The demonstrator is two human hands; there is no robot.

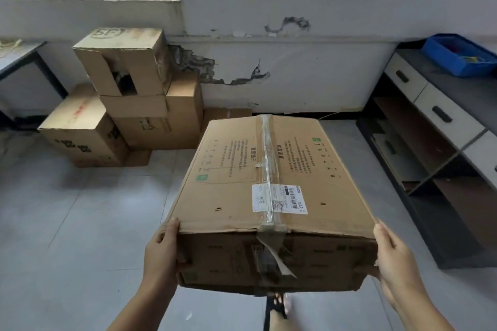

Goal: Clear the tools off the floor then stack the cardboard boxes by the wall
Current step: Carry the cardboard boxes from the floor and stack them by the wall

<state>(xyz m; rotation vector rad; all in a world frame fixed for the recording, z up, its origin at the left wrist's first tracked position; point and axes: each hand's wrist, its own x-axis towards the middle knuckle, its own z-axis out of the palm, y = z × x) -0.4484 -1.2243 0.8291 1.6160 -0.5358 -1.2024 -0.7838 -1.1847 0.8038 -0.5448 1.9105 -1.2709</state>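
Note:
I carry a large taped cardboard box [258, 169] with a white shipping label, held up off the floor in front of me. My left hand [161, 250] grips its near left corner, thumb on the front face. My right hand [395, 255] holds the near right corner from the side. Against the wall at the left stands a pile of cardboard boxes [150, 115]: a box marked SF [123, 62] on top, a long box [80, 129] leaning at the left. A low box [228, 113] peeks out behind the carried one.
A dark shelf unit with white drawers [430, 126] lines the right wall, a blue bin [460, 54] on its top. A desk edge [21, 56] shows at far left under the window. Grey tiled floor [80, 223] spreads to the left. My foot shows under the box.

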